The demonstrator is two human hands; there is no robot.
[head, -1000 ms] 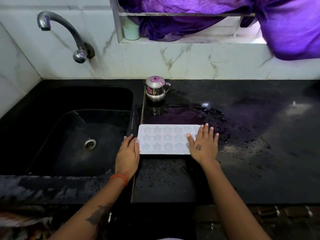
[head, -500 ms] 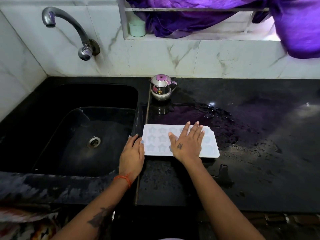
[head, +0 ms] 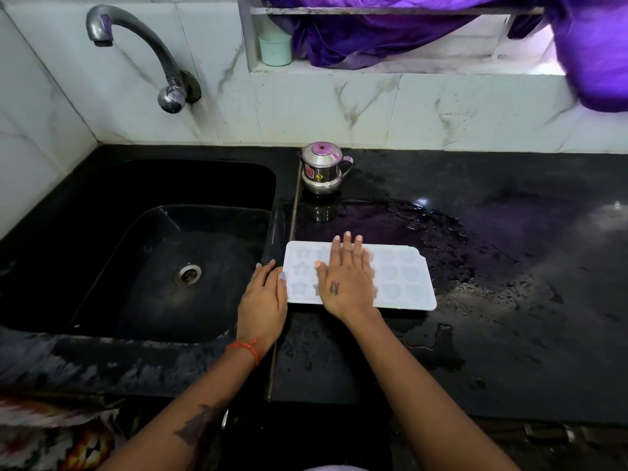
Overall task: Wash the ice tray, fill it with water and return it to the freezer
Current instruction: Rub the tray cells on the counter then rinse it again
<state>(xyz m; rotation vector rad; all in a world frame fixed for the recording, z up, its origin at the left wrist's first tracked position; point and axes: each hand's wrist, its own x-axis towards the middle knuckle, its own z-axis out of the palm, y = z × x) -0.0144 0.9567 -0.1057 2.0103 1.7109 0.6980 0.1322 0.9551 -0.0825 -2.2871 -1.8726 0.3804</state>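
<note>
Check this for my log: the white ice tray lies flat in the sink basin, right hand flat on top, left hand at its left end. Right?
Not quite. The head view shows the ice tray lying flat on the wet black counter, just right of the sink, not in the basin. The rest holds: right hand flat on top, left hand at its left end.

Before me: wet black stone table (head: 509,266), white marble-veined tiled wall (head: 306,107), recessed window ledge (head: 390,66) draped with purple cloth (head: 390,39), daylit.
</note>
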